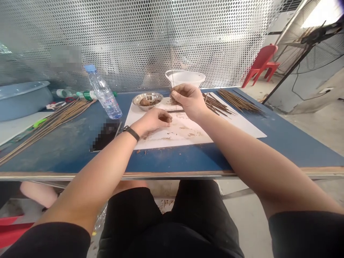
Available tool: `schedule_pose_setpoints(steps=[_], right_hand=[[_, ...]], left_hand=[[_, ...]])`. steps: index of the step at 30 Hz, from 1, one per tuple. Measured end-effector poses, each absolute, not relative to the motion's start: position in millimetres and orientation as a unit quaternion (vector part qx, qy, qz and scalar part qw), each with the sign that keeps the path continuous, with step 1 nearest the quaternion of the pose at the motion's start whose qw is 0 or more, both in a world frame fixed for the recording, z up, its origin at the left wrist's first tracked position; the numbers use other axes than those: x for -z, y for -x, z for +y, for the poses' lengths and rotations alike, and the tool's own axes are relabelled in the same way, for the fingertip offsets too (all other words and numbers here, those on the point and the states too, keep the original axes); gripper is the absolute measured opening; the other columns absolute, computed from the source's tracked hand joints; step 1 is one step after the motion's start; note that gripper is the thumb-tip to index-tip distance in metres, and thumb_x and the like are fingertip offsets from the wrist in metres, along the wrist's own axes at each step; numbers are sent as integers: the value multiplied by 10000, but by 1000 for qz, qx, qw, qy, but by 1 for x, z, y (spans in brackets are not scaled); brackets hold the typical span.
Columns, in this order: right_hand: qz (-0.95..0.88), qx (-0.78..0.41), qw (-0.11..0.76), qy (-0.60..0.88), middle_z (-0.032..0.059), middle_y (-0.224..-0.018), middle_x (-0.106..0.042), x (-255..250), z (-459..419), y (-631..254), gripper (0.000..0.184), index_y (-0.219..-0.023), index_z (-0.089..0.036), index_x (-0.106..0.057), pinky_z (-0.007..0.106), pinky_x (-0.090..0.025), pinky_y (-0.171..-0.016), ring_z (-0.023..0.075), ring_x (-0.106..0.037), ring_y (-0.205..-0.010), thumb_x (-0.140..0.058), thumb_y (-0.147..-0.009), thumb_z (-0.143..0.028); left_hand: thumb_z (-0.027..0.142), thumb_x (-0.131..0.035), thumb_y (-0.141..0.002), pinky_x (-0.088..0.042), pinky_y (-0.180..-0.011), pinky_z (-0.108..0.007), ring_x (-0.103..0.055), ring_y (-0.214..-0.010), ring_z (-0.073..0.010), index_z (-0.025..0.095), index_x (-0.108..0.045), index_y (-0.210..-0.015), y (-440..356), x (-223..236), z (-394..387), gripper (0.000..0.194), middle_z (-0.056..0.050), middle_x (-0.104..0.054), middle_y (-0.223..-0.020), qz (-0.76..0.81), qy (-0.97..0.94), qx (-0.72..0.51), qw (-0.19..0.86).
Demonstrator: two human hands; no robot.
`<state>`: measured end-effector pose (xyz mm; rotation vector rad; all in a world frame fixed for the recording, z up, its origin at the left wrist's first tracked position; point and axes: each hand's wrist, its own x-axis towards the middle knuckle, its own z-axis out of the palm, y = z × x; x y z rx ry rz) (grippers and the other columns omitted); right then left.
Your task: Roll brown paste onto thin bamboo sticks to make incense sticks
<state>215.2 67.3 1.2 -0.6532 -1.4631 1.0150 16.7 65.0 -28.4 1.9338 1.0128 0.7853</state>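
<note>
My right hand (186,98) is closed, pinching a long thin stick (170,50) that stands nearly upright above a white board (199,130). Brown smears mark its fingers. Lower and to the left, my left hand (157,120) rests near the board with fingers curled and a gap between thumb and fingers; I see nothing held there. A dark flat strip (176,111) lies on the board between the hands. Behind my left hand sits a metal bowl (137,102) holding a brown lump (145,102). Brown-coated sticks (215,104) lie right of my right hand.
Further right is another bundle of brown sticks (239,100). A white tub (188,76) stands behind the bowl. On the left are a water bottle (104,95), a dark pixelated device (106,136), long thin sticks (53,123) and a blue basin (24,100). Perforated metal (120,43) backs the table.
</note>
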Motion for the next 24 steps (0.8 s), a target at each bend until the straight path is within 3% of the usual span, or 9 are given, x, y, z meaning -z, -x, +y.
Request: schedule_pose_setpoints(steps=[8, 12, 18, 24], right_hand=[[-595, -428, 594, 331, 12, -923, -648, -1, 61, -210, 239, -1012, -297, -631, 348, -592, -773, 187, -655, -971, -697, -1021, -527], [-579, -445, 607, 316, 14, -928, -648, 1, 62, -209, 236, -933, -279, -612, 325, -562, -730, 171, -637, -886, -727, -1006, -472], [-618, -423, 587, 307, -9, -846, -602, 7, 68, -211, 355, -896, -281, -608, 309, -520, -661, 152, -602, -800, -791, -944, -581], [-629, -437, 572, 293, -25, -806, -574, 10, 69, -212, 331, -881, -275, -611, 311, -485, -651, 139, -570, -755, -806, -949, -533]], left_hand=[[180, -894, -687, -570, -822, -383, -691, -785, -188, 179, -785, -821, -27, 30, 62, 172, -70, -794, -860, 385, -762, -313, 415], [176, -909, -673, -567, -805, -378, -682, -760, -187, 172, -779, -799, -29, 31, 63, 181, -65, -782, -818, 384, -758, -325, 415], [190, -893, -686, -548, -793, -378, -697, -788, -206, 182, -797, -807, -29, 30, 62, 155, -76, -804, -858, 385, -773, -322, 387], [235, -887, -712, -538, -807, -390, -680, -779, -211, 195, -809, -810, -29, 26, 59, 131, -71, -810, -851, 396, -799, -293, 345]])
